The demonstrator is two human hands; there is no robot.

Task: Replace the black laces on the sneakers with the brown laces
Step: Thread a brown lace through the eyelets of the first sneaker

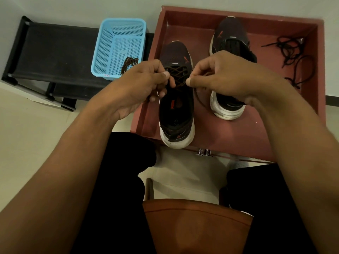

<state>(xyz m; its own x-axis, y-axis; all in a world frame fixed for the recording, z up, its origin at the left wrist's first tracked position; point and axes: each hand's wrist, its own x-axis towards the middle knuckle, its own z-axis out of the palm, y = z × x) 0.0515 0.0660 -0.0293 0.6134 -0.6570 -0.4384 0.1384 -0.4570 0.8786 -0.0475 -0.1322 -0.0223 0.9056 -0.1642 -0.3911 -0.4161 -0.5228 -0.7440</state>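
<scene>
I pinch one brown lace (pixel 178 75) end in each hand, left (pixel 146 83) and right (pixel 220 77), over the near sneaker (pixel 177 114) in the tray (pixel 256 125), to even the ends.

Both forearms bare to the frame edge, no sleeves, watch, rings or bands on left hand (pixel 145 83) or right hand (pixel 223 76). Nails short, unpainted. Black trousers (pixel 113 180) on both legs, lower centre of frame, plain, no markings.
</scene>
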